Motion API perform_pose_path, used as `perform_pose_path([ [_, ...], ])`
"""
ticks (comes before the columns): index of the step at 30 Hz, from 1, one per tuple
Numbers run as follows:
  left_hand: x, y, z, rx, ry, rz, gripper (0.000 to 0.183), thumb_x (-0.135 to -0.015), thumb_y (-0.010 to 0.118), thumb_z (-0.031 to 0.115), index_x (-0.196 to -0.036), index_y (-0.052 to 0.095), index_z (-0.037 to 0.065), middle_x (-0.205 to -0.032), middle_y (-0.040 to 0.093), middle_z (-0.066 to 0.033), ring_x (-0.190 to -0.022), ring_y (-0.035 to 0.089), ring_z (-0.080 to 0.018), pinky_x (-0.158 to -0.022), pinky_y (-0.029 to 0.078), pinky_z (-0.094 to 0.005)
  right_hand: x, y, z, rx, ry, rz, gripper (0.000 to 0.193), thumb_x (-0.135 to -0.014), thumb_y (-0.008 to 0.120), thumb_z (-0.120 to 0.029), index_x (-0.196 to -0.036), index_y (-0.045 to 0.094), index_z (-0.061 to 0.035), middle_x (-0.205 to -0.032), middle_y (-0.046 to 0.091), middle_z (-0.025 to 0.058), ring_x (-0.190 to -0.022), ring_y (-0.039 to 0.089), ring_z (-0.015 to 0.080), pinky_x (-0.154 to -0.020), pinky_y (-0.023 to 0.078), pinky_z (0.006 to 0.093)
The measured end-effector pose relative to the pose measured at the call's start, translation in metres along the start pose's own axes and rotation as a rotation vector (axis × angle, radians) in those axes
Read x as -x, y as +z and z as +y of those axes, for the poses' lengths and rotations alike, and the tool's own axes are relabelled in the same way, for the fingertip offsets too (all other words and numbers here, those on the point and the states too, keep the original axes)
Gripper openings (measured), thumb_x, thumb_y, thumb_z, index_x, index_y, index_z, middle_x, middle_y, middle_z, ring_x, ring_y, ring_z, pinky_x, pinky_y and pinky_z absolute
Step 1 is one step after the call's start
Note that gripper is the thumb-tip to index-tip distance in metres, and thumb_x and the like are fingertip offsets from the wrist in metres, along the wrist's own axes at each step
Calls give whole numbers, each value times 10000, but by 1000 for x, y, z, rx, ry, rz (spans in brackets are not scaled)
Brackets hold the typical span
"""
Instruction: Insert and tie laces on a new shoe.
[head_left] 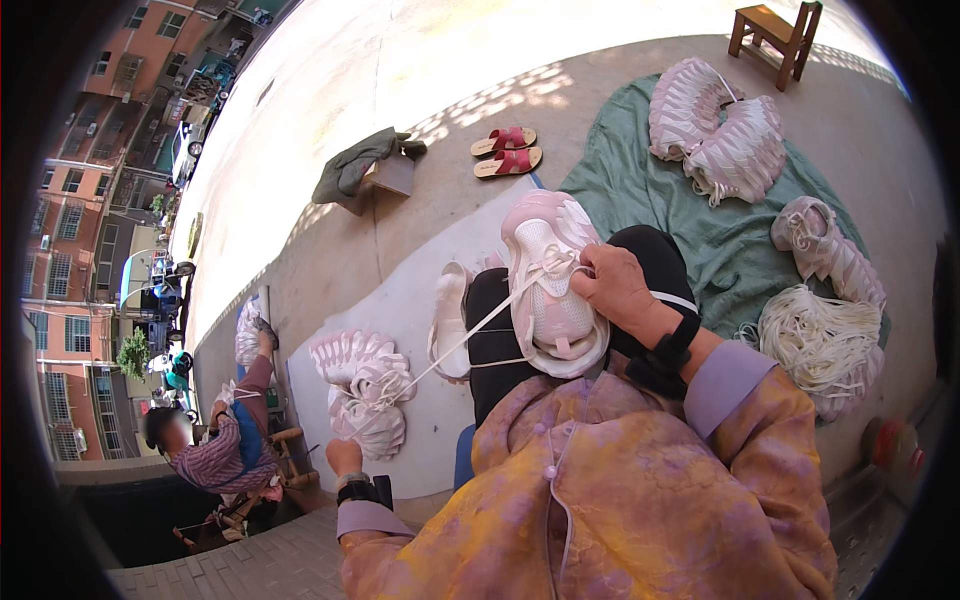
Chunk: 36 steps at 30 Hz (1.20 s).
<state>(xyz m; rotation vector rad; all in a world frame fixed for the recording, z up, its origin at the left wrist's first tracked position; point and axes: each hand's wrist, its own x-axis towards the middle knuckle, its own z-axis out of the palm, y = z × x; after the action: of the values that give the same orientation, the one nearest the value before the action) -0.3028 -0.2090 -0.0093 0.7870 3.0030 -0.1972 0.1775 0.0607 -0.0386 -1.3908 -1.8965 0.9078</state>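
Sunlit concrete floor (420, 70), green cloth (720, 250) with laced shoe piles (720, 140), lace bundle (820, 340). Right hand (615, 285) clamped on pink shoe (550, 290) on lap; left hand (343, 457) closed, pulling white lace (460, 340) taut. Another person (215, 445) sits left.

Two red sandals (507, 152), one wooden stool (776, 35).

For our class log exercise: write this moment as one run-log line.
right hand: on pink-white sneaker in lap | left hand: pulls white lace taut | beside: laced sneakers pile, loose laces bundle
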Motion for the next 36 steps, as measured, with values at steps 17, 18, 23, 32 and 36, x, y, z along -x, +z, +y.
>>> perform_pose_path([
  [17,14,-223,106,2510,1195,-605,131,-860,519,51,-757,459,-5,-1315,431,-236,-547,494,-111,-582,433,-229,51,-152,-61,-769,261,-409,258,-830,655,-99,-1061,635,16,-625,606,43,-475,512,45,-431,400,182],
  [18,18,-226,115,2521,1185,-599,131,-860,519,51,-757,459,-5,-1315,431,-236,-547,494,-111,-582,433,-229,62,-171,-58,-878,192,-295,219,-822,644,-83,-994,645,53,-620,617,74,-441,506,62,-421,409,190],
  [23,41,-217,162,2242,1164,-489,101,-877,510,67,-887,458,-19,-940,488,-128,-639,482,-140,-613,396,-265,107,-274,-11,-1282,-297,227,257,-971,400,-53,-1170,487,84,-679,506,67,-398,408,54,-452,375,215],
  [32,69,-170,213,1876,753,-371,278,-949,464,247,-925,571,-9,-854,605,-134,-644,597,-174,-592,468,-275,140,-437,57,-1260,-231,339,301,-931,468,-6,-1211,452,105,-814,550,111,-609,528,111,-628,400,250],
  [36,84,-150,242,1762,704,-431,188,-931,544,183,-937,582,-2,-834,639,-112,-637,622,-141,-592,494,-244,137,-462,72,-1296,-129,536,178,-902,529,-74,-1043,510,32,-869,628,111,-687,600,169,-662,487,303],
])
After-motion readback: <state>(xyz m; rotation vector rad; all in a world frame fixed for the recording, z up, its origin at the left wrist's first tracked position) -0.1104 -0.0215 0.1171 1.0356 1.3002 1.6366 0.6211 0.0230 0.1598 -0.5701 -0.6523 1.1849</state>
